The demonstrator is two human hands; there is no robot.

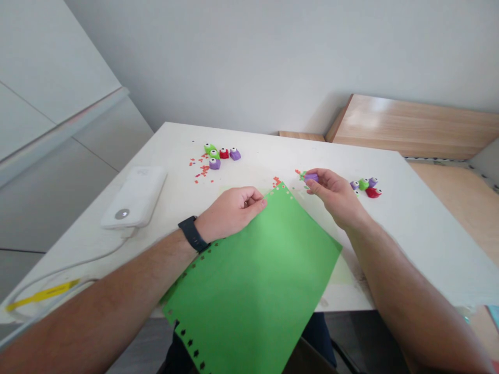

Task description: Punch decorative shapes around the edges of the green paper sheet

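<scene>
The green sheet [253, 280] lay nearest, overhanging the near edge of the tabletop [413, 244], with small holes along its left edge and at its far corner. It appeared light, thin and easily creased — probably weakest along the perforated margin, so an uncut stretch of edge looked the sounder hold. The left grip [234, 210] pinched the sheet near that far corner. To the left lay a white power bank [136, 195]. The right grip [339, 197] held a purple punch [311, 177] just right of the corner; the punch looked small, rigid and light, best taken by its sides. Farther right sat a punch group [364, 184]; far left, a second group [223, 154] stood beside paper bits [205, 170].
</scene>
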